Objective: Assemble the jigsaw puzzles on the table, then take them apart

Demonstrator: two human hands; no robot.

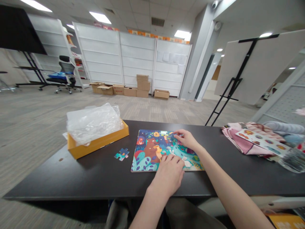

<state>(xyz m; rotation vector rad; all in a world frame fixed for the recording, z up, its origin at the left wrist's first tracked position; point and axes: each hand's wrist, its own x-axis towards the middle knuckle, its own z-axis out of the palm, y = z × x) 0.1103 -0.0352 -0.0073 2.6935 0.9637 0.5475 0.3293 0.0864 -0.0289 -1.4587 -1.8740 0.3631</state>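
On table [95,178] | box [100,143] left | puzzle [162,145] centre | cloths [247,148] right

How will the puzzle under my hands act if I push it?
The puzzle looks thin and lies flat on the dark table, so it would probably slide rather than tip. Its straight near edge suggests it's fairly stiff.

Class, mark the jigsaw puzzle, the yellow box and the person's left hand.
Jigsaw puzzle [165,147], head view, near its middle.
Yellow box [102,142], head view, its front wall.
Left hand [170,170], head view, its back.
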